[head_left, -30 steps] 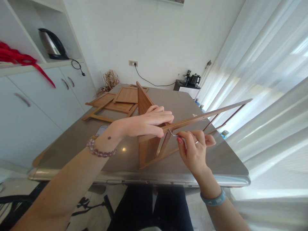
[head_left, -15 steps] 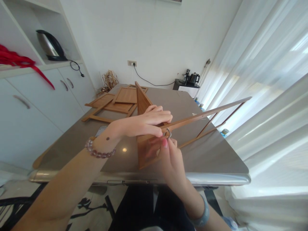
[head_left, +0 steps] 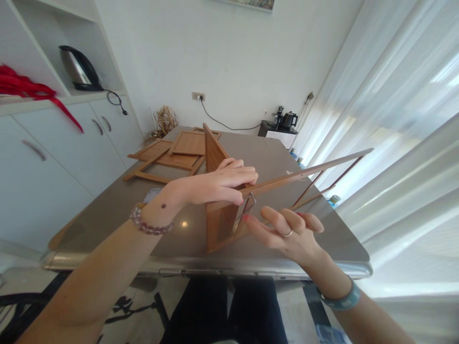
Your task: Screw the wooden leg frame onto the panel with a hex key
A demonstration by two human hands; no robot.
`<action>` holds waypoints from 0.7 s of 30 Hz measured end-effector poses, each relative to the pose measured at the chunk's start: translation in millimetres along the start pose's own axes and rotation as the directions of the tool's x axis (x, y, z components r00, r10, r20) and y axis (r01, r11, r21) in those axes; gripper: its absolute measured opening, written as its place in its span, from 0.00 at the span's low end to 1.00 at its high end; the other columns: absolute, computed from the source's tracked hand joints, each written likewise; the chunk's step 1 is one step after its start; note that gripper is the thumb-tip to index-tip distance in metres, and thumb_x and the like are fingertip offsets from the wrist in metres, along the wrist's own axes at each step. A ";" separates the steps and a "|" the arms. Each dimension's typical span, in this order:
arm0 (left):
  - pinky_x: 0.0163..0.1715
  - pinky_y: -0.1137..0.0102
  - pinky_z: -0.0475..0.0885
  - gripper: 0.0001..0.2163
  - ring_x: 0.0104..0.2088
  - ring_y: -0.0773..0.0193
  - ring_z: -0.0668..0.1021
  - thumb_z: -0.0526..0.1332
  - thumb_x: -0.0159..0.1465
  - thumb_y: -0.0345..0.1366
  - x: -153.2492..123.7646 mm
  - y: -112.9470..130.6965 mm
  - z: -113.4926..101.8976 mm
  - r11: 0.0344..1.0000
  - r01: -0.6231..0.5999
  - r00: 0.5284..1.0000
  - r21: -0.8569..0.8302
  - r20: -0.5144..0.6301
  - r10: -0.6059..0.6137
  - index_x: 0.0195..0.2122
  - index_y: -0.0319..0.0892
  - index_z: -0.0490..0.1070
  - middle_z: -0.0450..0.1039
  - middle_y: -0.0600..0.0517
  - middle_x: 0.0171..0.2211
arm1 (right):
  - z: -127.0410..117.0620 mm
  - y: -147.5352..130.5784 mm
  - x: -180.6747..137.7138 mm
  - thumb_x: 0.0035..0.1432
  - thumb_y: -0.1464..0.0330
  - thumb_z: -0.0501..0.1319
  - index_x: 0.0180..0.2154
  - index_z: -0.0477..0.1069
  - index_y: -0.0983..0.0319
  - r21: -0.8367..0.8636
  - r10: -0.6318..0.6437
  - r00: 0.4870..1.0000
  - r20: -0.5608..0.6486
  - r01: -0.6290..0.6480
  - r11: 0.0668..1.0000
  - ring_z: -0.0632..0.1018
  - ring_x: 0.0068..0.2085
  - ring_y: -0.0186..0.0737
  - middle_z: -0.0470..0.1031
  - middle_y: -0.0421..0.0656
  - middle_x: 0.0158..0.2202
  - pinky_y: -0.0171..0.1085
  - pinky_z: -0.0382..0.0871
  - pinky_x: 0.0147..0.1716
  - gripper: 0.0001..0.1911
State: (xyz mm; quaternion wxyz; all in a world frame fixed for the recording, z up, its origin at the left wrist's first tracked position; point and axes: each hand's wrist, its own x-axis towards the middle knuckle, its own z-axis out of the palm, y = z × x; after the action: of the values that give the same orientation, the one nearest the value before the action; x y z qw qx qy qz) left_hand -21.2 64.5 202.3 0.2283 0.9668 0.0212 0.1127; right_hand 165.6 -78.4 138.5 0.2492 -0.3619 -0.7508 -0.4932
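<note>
My left hand [head_left: 229,180] lies over the corner of a standing wooden frame [head_left: 287,177], its fingers wrapped over the top and its thumb along the near side. A bent metal hex key [head_left: 254,199] sticks out of the frame's rail just right of that thumb. My right hand [head_left: 287,231] is below and right of the key, palm partly turned up. One fingertip reaches the key's lower end; the other fingers are loosely bent and apart, with nothing gripped. A wooden panel [head_left: 214,150] rises behind my left hand and joins the frame at the corner.
More wooden panels and frames [head_left: 188,143] lie at the table's [head_left: 172,243] far left. A phone-like flat object [head_left: 152,194] is partly behind my left wrist. White curtains [head_left: 401,191] hang along the right. A kettle [head_left: 77,69] stands on the left shelf.
My right hand has opened from its pinch on the hex key and swung right, palm turning up. The left hand and frame stay in place; the camera view shifted slightly.
</note>
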 end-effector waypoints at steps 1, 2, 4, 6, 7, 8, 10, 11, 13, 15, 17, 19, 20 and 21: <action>0.44 0.65 0.50 0.09 0.39 0.59 0.59 0.55 0.64 0.38 -0.1 -0.2 0.0 1.000 -0.002 1.000 0.004 -0.002 0.002 0.34 0.45 0.52 0.56 0.55 0.34 | -1.0 3.8 6.1 0.62 0.73 0.61 0.42 0.71 0.48 0.060 -0.058 0.998 0.029 0.056 0.997 0.67 0.33 0.32 0.77 0.30 0.36 0.39 0.53 0.28 0.12; 0.44 0.65 0.50 0.09 0.39 0.60 0.59 0.55 0.64 0.38 -0.2 -0.5 0.1 1.000 -0.001 1.000 0.008 -0.003 0.001 0.34 0.45 0.52 0.56 0.55 0.34 | -1.6 7.6 12.0 0.62 0.76 0.59 0.42 0.72 0.50 0.123 -0.097 0.994 0.054 0.090 0.988 0.68 0.33 0.31 0.77 0.31 0.36 0.39 0.52 0.26 0.14; 0.45 0.65 0.50 0.09 0.39 0.60 0.59 0.55 0.64 0.37 -0.2 -0.8 0.1 1.000 0.004 1.000 0.015 -0.004 -0.004 0.34 0.45 0.52 0.55 0.55 0.34 | -1.1 14.5 21.7 0.61 0.79 0.57 0.40 0.72 0.52 0.189 -0.165 0.983 0.077 0.148 0.971 0.70 0.33 0.29 0.78 0.32 0.36 0.39 0.52 0.23 0.15; 0.44 0.65 0.50 0.09 0.39 0.60 0.58 0.55 0.64 0.37 -0.2 -0.8 0.2 1.000 0.006 1.000 0.018 -0.002 -0.006 0.33 0.45 0.52 0.55 0.55 0.34 | 1.2 20.4 28.4 0.62 0.78 0.58 0.38 0.72 0.53 0.176 -0.250 0.967 0.051 0.238 0.955 0.72 0.34 0.28 0.78 0.31 0.37 0.37 0.55 0.22 0.12; 0.44 0.65 0.50 0.09 0.39 0.60 0.59 0.55 0.64 0.37 -0.1 -0.7 0.2 1.000 0.005 1.000 0.017 0.001 -0.005 0.33 0.45 0.52 0.55 0.55 0.34 | 2.6 22.8 30.9 0.63 0.76 0.59 0.37 0.72 0.53 0.162 -0.294 0.955 0.030 0.285 0.945 0.73 0.35 0.27 0.78 0.31 0.37 0.36 0.56 0.23 0.11; 0.44 0.65 0.50 0.09 0.39 0.60 0.59 0.55 0.64 0.37 0.1 -0.5 0.2 1.000 0.005 1.000 0.016 0.002 -0.005 0.33 0.45 0.52 0.55 0.55 0.34 | 3.9 24.7 32.9 0.63 0.75 0.59 0.36 0.72 0.53 0.157 -0.327 0.945 0.006 0.322 0.934 0.73 0.35 0.26 0.78 0.31 0.36 0.35 0.58 0.24 0.10; 0.44 0.65 0.50 0.10 0.38 0.60 0.59 0.55 0.64 0.37 0.3 0.1 0.1 1.000 0.008 1.000 0.015 0.002 -0.008 0.33 0.45 0.52 0.55 0.55 0.33 | 5.7 26.3 36.1 0.64 0.74 0.58 0.36 0.72 0.54 0.168 -0.346 0.937 -0.039 0.347 0.923 0.74 0.35 0.27 0.78 0.32 0.34 0.34 0.62 0.28 0.09; 0.44 0.65 0.50 0.10 0.38 0.60 0.59 0.56 0.64 0.37 0.4 0.5 0.0 1.000 0.012 1.000 0.017 -0.001 -0.012 0.33 0.45 0.51 0.55 0.55 0.33 | 6.1 26.0 37.5 0.64 0.74 0.58 0.36 0.72 0.54 0.172 -0.334 0.940 -0.061 0.340 0.925 0.75 0.34 0.27 0.78 0.32 0.32 0.34 0.63 0.30 0.09; 0.44 0.65 0.50 0.10 0.38 0.60 0.59 0.56 0.63 0.36 0.4 1.4 -0.2 1.000 0.016 1.000 0.024 -0.008 -0.015 0.32 0.45 0.51 0.55 0.55 0.33 | 6.4 23.5 40.0 0.64 0.74 0.58 0.36 0.72 0.55 0.172 -0.293 0.952 -0.085 0.303 0.937 0.75 0.33 0.29 0.77 0.33 0.29 0.34 0.64 0.31 0.08; 0.44 0.65 0.51 0.09 0.38 0.60 0.59 0.55 0.63 0.34 0.3 2.1 -0.2 1.000 0.014 1.000 0.024 -0.016 -0.013 0.32 0.45 0.51 0.54 0.55 0.33 | 6.8 19.5 41.9 0.63 0.74 0.59 0.36 0.73 0.57 0.184 -0.235 0.968 -0.092 0.248 0.951 0.74 0.30 0.30 0.76 0.34 0.27 0.35 0.63 0.30 0.07; 0.45 0.65 0.51 0.07 0.38 0.60 0.59 0.53 0.63 0.33 0.2 2.2 0.2 1.000 0.017 1.000 0.010 -0.022 -0.017 0.32 0.45 0.51 0.55 0.55 0.33 | 7.9 16.1 43.0 0.62 0.73 0.62 0.36 0.73 0.60 0.234 -0.152 0.985 -0.086 0.168 0.958 0.73 0.28 0.31 0.75 0.36 0.26 0.37 0.62 0.29 0.03; 0.46 0.65 0.51 0.06 0.38 0.60 0.59 0.51 0.64 0.32 0.4 1.4 0.9 1.000 0.026 0.999 -0.003 -0.030 -0.026 0.33 0.45 0.51 0.55 0.55 0.33 | 9.6 15.0 43.8 0.61 0.71 0.63 0.35 0.72 0.61 0.318 -0.076 0.995 -0.064 0.092 0.944 0.71 0.27 0.32 0.74 0.37 0.25 0.38 0.61 0.28 0.01; 0.46 0.65 0.50 0.06 0.38 0.60 0.59 0.51 0.64 0.32 0.6 0.8 1.4 1.000 0.025 0.999 -0.003 -0.034 -0.025 0.33 0.45 0.51 0.55 0.55 0.33 | 10.5 15.7 44.4 0.61 0.71 0.63 0.35 0.72 0.61 0.358 -0.056 0.997 -0.048 0.069 0.931 0.71 0.27 0.32 0.73 0.37 0.24 0.38 0.60 0.28 0.01; 0.46 0.65 0.50 0.06 0.38 0.61 0.59 0.51 0.64 0.31 0.8 0.2 1.9 1.000 0.022 0.999 0.001 -0.035 -0.022 0.33 0.45 0.52 0.55 0.56 0.33 | 11.3 17.0 45.1 0.62 0.70 0.62 0.35 0.72 0.61 0.399 -0.043 0.999 -0.031 0.052 0.916 0.71 0.27 0.32 0.73 0.37 0.24 0.37 0.60 0.28 0.01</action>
State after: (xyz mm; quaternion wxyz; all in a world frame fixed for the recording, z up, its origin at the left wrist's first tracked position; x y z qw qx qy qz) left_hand -20.0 63.6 200.9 0.2284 0.9646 0.0360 0.1269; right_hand 151.1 -50.3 176.6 0.3137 -0.2798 -0.8414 -0.3395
